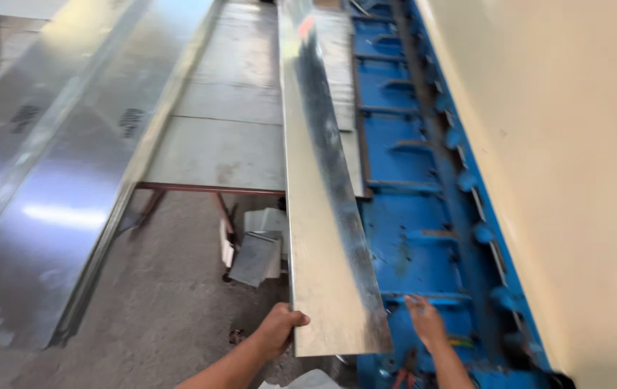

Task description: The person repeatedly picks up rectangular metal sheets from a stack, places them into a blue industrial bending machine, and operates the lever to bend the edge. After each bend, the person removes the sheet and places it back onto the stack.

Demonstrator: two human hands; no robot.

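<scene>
One long bent galvanized steel strip (323,216) lies along the blue machine bed (402,144). My left hand (280,328) grips its near corner; my right hand (426,320) rests seemingly open on the bed.

The long strip (323,216) gripped by the left hand (280,328) is bright, smooth galvanised sheet metal. Under the right hand (425,320), the machine bed (409,245) is scuffed blue-painted metal. Left of both hands, wide sheets (56,180) gleam glossy.

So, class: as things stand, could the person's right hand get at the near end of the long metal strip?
Probably yes. The right hand rests open on the blue machine bed just beside the metal strip, nothing between them; the left hand grips its other edge.
</scene>
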